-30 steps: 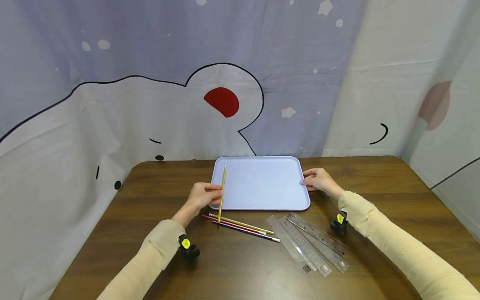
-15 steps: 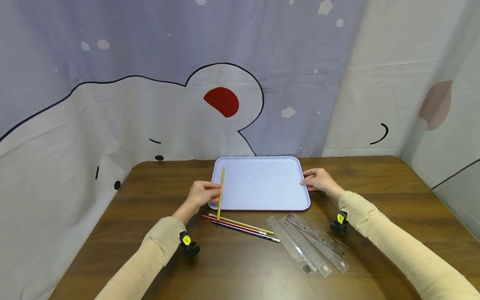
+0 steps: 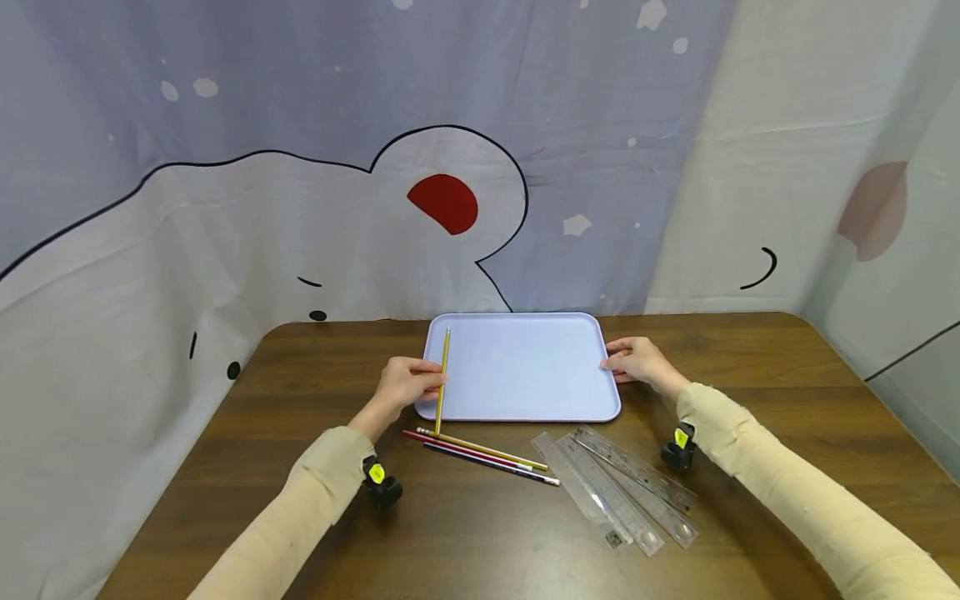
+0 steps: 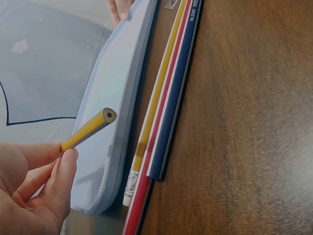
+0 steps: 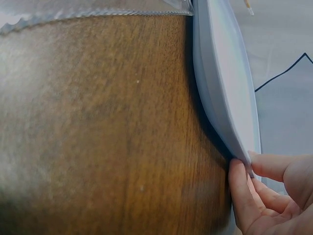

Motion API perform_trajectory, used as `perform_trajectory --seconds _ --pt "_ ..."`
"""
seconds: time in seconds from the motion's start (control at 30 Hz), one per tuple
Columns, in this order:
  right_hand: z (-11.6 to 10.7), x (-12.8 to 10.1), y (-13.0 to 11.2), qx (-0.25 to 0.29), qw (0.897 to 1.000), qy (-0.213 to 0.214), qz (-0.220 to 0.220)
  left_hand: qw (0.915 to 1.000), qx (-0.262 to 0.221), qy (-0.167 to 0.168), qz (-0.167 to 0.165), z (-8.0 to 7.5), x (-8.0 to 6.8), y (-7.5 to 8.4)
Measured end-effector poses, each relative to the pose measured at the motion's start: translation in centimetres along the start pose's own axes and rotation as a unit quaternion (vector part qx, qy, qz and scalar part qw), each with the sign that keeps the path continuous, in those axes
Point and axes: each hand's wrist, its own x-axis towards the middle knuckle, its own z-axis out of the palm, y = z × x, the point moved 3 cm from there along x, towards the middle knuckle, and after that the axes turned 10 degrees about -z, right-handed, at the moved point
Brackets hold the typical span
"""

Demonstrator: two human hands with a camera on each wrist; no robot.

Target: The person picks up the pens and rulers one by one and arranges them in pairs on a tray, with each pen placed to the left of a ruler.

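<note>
My left hand (image 3: pixel 405 385) pinches a yellow pencil (image 3: pixel 443 379) over the left side of a pale blue tray (image 3: pixel 525 367); the pencil points away from me. In the left wrist view the pencil's blunt end (image 4: pixel 100 121) sticks out past my fingers (image 4: pixel 58 181), above the tray's rim (image 4: pixel 122 112). My right hand (image 3: pixel 636 360) holds the tray's right rim, and its fingertips (image 5: pixel 242 193) touch the rim's edge (image 5: pixel 220 98) in the right wrist view. Three more pencils (image 3: pixel 483 454), yellow, red and dark blue, lie side by side on the table in front of the tray.
The wooden table (image 3: pixel 750 367) holds three clear plastic rulers (image 3: pixel 622 487) at the front right of the tray. A printed cloth backdrop (image 3: pixel 300 208) hangs behind and to both sides of the table. The rulers' edge (image 5: pixel 93 12) shows in the right wrist view.
My left hand has carried the yellow pencil slightly away from me along the tray's left side. The right hand and the tray have stayed put.
</note>
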Motion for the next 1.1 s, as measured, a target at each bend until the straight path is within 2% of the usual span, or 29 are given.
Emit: perform_trajectory --seconds 0.3,0.5,0.67,0.93,1.1 --pt "-0.1 -0.1 0.1 0.004 1.000 -0.003 0.004 0.9998 0.019 0.007 -0.009 0.0 0.3 0.3" --pt "0.0 -0.2 0.1 0.017 1.000 -0.001 0.004 0.9997 0.024 0.010 0.000 -0.3 0.5 0.5" --pt "0.1 -0.2 0.0 0.006 1.000 0.001 0.004 0.9996 0.025 0.012 -0.001 -0.4 0.6 0.6" --pt "0.1 -0.3 -0.1 -0.001 1.000 0.001 0.000 0.9994 0.022 0.026 -0.001 -0.6 1.4 0.6" --pt "0.2 -0.4 0.0 0.007 1.000 0.002 0.003 0.9988 0.037 0.033 0.000 -0.8 1.8 0.5"
